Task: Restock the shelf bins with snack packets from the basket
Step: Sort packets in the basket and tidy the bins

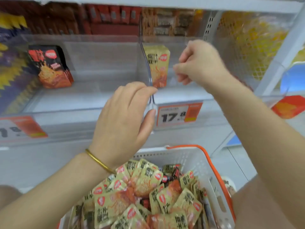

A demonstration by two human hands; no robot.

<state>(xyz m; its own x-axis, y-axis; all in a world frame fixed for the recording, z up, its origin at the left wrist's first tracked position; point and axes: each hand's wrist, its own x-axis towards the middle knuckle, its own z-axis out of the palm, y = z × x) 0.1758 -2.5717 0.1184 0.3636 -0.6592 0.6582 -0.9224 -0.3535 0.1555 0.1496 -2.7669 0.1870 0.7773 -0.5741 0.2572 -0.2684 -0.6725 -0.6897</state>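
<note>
Snack packets (145, 192), mostly gold with red round logos and dark characters too blurred to read, fill the white basket (189, 161) with its orange handle at 6 o'clock. Above it, at 12 o'clock, sit two clear shelf bins split by a clear divider (147, 63). The left bin (99, 63) holds a few black-and-red packets (51, 66) at 10 o'clock; the right bin (181, 95) holds upright gold packets (158, 65) just beside the divider. The left hand (125, 119), a gold bangle (99, 161) on its wrist, pinches the divider's front edge between thumb and fingers (145, 90). The right hand (199, 63) hangs over the right bin at 1 o'clock, fingers curled; whether they hold anything cannot be told through the blur. A price tag (179, 114) under the right bin reads "17.8"; another tag (21, 128) at 9 o'clock is only partly legible.
</note>
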